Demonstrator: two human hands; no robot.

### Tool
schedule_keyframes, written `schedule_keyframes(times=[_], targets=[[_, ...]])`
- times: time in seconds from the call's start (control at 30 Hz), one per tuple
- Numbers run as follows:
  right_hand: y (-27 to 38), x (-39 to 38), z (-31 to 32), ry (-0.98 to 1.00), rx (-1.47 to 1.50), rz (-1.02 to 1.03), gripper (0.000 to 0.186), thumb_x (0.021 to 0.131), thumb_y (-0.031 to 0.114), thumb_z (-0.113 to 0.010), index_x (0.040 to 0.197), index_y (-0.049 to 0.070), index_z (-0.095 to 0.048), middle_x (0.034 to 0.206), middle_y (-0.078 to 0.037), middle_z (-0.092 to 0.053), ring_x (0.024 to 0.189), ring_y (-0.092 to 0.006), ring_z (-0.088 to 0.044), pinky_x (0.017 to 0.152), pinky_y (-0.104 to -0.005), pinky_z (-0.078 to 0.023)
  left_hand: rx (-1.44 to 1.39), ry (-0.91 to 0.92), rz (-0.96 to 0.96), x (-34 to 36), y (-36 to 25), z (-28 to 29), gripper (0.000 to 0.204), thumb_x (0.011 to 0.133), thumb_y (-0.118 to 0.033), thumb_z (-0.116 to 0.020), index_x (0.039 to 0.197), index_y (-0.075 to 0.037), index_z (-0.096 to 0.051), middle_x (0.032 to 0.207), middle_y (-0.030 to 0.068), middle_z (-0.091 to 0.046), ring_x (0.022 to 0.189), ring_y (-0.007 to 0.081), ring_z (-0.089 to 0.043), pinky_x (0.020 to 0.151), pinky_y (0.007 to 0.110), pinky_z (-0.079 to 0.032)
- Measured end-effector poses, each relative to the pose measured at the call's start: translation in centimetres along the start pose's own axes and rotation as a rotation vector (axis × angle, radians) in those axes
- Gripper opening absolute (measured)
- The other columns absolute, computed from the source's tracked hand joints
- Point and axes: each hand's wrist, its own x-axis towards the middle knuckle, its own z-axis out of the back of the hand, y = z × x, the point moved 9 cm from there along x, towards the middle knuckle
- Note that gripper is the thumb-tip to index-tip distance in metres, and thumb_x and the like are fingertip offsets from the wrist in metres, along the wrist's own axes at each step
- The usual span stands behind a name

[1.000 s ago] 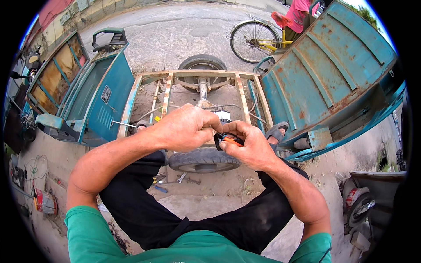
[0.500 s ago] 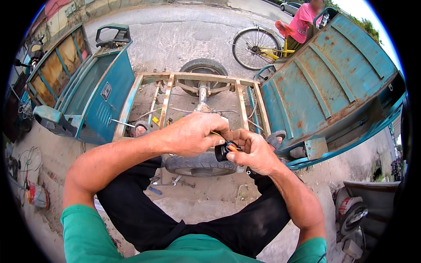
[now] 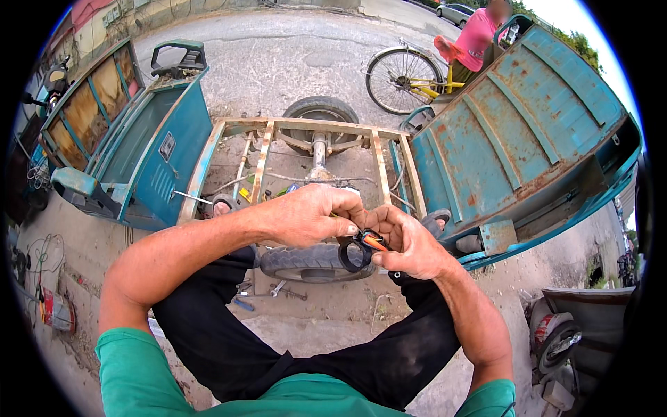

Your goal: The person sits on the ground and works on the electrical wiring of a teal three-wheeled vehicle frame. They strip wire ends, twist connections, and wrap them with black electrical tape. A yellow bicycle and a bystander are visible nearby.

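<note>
Pinching the slim orange piece (image 3: pixel 376 242), the right hand (image 3: pixel 411 242) should steady the black, ring-shaped part (image 3: pixel 344 250) at its 9 o'clock. Whether the left hand (image 3: pixel 313 215), at the part's 10 o'clock, pinches anything, I cannot tell.

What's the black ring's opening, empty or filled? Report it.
Empty: the tyre behind shows through the black ring, which sits by the fingertips of the left hand and right hand.
</note>
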Motion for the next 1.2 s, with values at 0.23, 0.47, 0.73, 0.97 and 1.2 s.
schedule_keyframes(times=[0.23, 0.47, 0.73, 0.97, 1.2], targets=[[-0.1, 0.1, 0.6, -0.107, -0.102, -0.016, 0.046, 0.077, -0.004, -0.067, 0.119, -0.003, -0.049, 0.11, -0.008, -0.06, 0.102, -0.0111, -0.059, 0.093, -0.0289, -0.048, -0.174, 0.025, 0.09, 0.2, 1.0, -0.5, 0.015, 0.096, -0.009, -0.058, 0.105, 0.002, -0.063, 0.087, 0.0061, -0.068, 0.076, 0.0115, -0.062, 0.068, 0.029, -0.052], [0.3, -0.3, 1.1, -0.34, -0.58, 0.236, 0.037, 0.076, -0.002, -0.075, 0.109, 0.0, -0.058, 0.105, -0.011, -0.063, 0.096, -0.018, -0.064, 0.085, -0.0323, -0.052, -0.254, 0.029, 0.16, 0.3, 2.7, -0.7, 0.017, 0.098, -0.009, -0.055, 0.108, 0.003, -0.063, 0.088, 0.0072, -0.069, 0.078, 0.0124, -0.066, 0.065, 0.028, -0.054], [4.0, -1.3, -1.7, -0.319, -0.845, 0.66, 0.031, 0.079, -0.001, -0.076, 0.104, 0.005, -0.059, 0.106, -0.014, -0.059, 0.094, -0.0285, -0.063, 0.077, -0.0372, -0.053, -0.221, 0.105, 0.185, 0.1, 2.6, -0.8, 0.019, 0.099, -0.01, -0.053, 0.111, 0.002, -0.062, 0.089, 0.0081, -0.069, 0.081, 0.0153, -0.069, 0.069, 0.03, -0.054], [0.8, -0.5, 0.7, -0.379, -0.259, 0.434, 0.022, 0.092, 0.006, -0.071, 0.107, 0.004, -0.055, 0.091, -0.003, -0.058, 0.078, -0.0086, -0.054, 0.067, -0.0263, -0.047, -0.219, 0.051, 0.129, -0.1, 1.4, -0.8, 0.016, 0.1, -0.011, -0.053, 0.107, 0.001, -0.061, 0.089, 0.0059, -0.069, 0.082, 0.0139, -0.068, 0.071, 0.03, -0.054], [-0.4, 0.1, 1.7, -0.359, 0.007, 0.211, 0.034, 0.098, 0.029, -0.069, 0.111, 0.003, -0.055, 0.087, 0.0, -0.06, 0.075, -0.006, -0.058, 0.06, -0.0234, -0.049, 0.28, -0.152, -0.065, -0.3, -2.3, 0.2, 0.016, 0.092, -0.012, -0.059, 0.101, 0.001, -0.062, 0.081, 0.0148, -0.069, 0.073, 0.022, -0.069, 0.068, 0.037, -0.053]])
